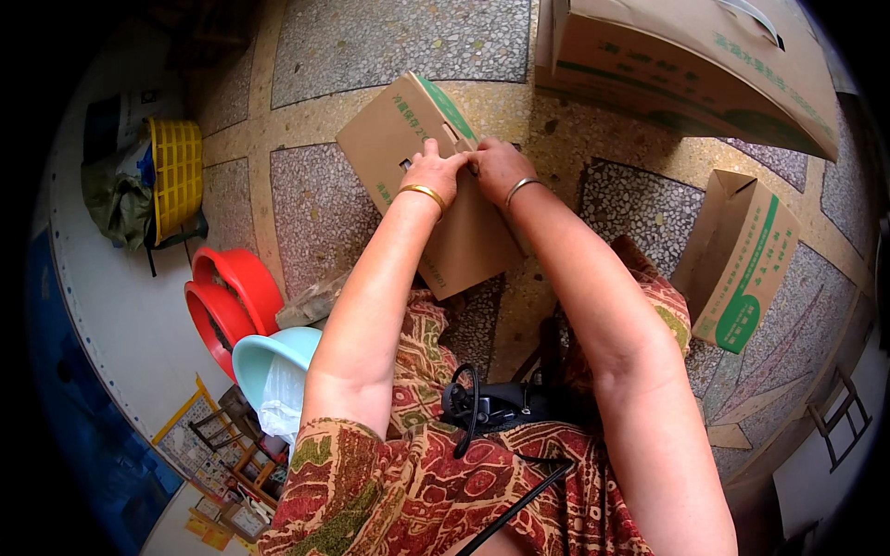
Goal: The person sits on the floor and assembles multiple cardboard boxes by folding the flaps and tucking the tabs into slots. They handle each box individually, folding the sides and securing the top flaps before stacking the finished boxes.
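Observation:
A brown cardboard box (477, 236) with green printing stands tilted on the floor in front of my knees. My left hand (432, 176) rests on its top face, fingers spread beside a small dark slot, the thumb reaching toward the other hand. At the box's upper edge, next to a green strip, my right hand (501, 169) has its fingers bent and pressed onto the cardboard flap. The two hands almost meet there. Part of the right fingertips is hidden behind the edge. Each wrist wears a bracelet.
A large carton (686, 65) stands at the far right, and a smaller open carton (746, 264) is near my right knee. On the left are red basins (250, 278), a light blue basin (255, 357) with a plastic bag, and a yellow basket (176, 176). A black cable (519, 505) crosses my lap.

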Action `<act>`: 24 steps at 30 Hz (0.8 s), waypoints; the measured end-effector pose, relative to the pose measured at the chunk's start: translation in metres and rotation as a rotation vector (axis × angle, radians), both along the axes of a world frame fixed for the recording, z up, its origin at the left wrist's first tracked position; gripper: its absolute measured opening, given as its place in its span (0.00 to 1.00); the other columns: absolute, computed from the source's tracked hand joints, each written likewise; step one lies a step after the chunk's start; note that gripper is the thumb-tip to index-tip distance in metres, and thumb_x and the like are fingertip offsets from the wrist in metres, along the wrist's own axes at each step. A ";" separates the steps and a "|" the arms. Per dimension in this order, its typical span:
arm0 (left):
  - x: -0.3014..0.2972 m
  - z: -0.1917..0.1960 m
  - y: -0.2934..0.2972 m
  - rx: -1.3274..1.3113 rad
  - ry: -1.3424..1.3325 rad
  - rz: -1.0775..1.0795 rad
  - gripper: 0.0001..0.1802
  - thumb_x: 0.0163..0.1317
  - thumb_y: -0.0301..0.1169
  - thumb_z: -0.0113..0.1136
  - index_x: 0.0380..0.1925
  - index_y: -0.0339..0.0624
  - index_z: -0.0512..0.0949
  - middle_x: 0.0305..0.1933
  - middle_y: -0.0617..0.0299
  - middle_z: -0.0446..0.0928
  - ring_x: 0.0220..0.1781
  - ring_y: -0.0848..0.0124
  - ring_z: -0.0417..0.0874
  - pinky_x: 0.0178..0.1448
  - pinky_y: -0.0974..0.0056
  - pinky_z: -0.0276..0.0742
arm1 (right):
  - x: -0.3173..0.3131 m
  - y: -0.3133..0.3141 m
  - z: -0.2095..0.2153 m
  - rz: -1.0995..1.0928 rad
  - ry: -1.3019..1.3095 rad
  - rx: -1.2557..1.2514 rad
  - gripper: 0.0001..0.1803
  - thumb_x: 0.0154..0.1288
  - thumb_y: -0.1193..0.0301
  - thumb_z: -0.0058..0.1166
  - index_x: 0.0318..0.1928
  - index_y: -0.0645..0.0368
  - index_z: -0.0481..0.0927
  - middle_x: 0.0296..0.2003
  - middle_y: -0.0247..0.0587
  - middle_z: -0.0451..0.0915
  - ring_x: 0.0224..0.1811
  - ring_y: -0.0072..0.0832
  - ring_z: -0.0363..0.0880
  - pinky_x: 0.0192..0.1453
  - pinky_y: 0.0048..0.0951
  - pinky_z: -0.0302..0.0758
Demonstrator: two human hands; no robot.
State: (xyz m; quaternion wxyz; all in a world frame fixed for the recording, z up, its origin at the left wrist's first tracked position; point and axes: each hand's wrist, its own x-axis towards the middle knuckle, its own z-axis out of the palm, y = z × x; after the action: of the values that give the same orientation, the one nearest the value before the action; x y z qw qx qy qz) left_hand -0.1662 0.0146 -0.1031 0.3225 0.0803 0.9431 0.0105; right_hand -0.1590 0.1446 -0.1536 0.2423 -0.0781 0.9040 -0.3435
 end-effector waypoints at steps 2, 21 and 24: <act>0.000 0.002 0.000 0.008 0.001 -0.003 0.27 0.50 0.23 0.50 0.50 0.68 0.71 0.58 0.47 0.59 0.55 0.50 0.68 0.58 0.56 0.68 | -0.003 -0.001 -0.001 0.002 -0.002 -0.013 0.11 0.58 0.68 0.45 0.37 0.45 0.81 0.44 0.41 0.73 0.49 0.38 0.72 0.52 0.36 0.70; -0.003 0.012 -0.007 0.085 -0.089 0.026 0.24 0.48 0.23 0.53 0.45 0.63 0.75 0.62 0.49 0.55 0.57 0.50 0.66 0.61 0.57 0.65 | -0.030 -0.002 -0.041 -0.254 -0.372 -0.290 0.19 0.34 0.69 0.67 0.32 0.60 0.80 0.30 0.47 0.80 0.33 0.35 0.80 0.40 0.31 0.75; -0.007 0.017 -0.003 0.068 -0.135 0.022 0.25 0.47 0.23 0.53 0.45 0.64 0.75 0.62 0.49 0.55 0.57 0.50 0.66 0.61 0.57 0.64 | -0.030 -0.004 -0.040 -0.163 -0.243 -0.180 0.20 0.37 0.68 0.67 0.34 0.61 0.78 0.28 0.44 0.79 0.31 0.34 0.79 0.37 0.30 0.75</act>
State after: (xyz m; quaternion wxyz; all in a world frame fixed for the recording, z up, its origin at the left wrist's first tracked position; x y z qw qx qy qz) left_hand -0.1735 0.0113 -0.0865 0.3823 0.0800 0.9191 0.0517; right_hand -0.1894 0.1407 -0.1936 0.3133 0.0162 0.8370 -0.4484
